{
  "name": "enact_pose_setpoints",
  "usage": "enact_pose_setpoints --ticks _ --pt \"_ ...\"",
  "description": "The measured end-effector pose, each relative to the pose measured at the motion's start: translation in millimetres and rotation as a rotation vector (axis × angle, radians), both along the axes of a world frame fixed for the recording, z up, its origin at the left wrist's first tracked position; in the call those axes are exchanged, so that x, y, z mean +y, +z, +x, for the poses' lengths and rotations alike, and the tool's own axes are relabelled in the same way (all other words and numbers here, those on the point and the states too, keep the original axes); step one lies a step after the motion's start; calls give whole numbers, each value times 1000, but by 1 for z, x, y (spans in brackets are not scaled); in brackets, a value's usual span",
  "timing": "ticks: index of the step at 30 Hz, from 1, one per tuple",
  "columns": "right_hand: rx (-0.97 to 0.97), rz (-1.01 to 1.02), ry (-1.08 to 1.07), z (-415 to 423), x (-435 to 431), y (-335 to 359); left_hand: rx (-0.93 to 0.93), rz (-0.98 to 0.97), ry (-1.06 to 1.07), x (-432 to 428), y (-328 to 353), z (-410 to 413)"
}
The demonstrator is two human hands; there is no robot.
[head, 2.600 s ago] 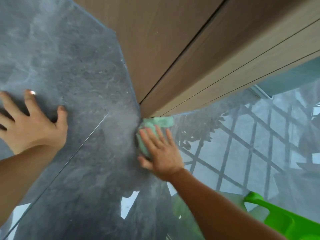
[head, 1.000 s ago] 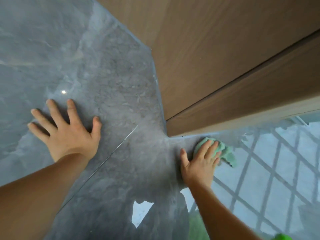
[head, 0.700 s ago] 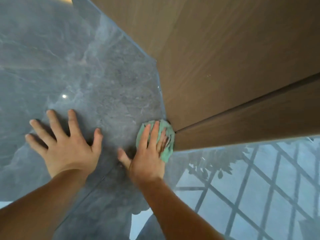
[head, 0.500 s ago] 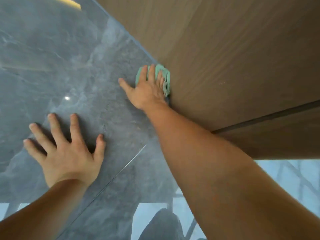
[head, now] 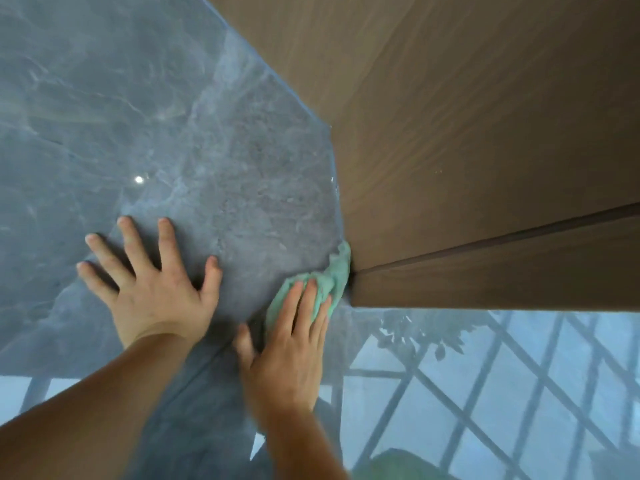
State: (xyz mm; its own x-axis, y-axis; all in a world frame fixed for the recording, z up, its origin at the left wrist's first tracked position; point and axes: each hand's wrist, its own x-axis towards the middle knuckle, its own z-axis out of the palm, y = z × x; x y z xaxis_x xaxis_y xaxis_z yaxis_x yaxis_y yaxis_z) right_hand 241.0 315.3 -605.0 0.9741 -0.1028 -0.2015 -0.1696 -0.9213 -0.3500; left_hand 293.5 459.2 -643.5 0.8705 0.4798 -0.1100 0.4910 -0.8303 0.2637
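Observation:
A pale green cloth (head: 334, 275) lies on the glossy grey marble floor (head: 145, 109), bunched against the bottom corner of a brown wooden cabinet (head: 467, 133). My right hand (head: 291, 344) presses flat on the cloth with straight fingers, covering its near part. My left hand (head: 152, 289) rests flat on the floor to the left, fingers spread, holding nothing.
The cabinet has a dark seam (head: 502, 237) between two panels and fills the upper right. The floor at lower right mirrors a window grid (head: 485, 393) and foliage. A thin tile joint runs under my forearms. Something green (head: 391, 465) shows blurred at the bottom edge.
My right hand has slid the cloth back along the cabinet's edge, from far up the floor down to the cabinet's corner. My left hand has stayed planted.

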Motion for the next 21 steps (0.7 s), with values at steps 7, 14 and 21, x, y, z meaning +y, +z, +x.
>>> enact_pose_setpoints --ticks 7,14,21 --pt "105 794 -529 -50 0 51 93 -139 -41 8 24 -13" --pt "460 1015 -964 -67 6 95 465 -984 245 -71 122 -131" --pt "623 1001 -814 -164 -77 255 629 -1302 285 -91 253 -218"
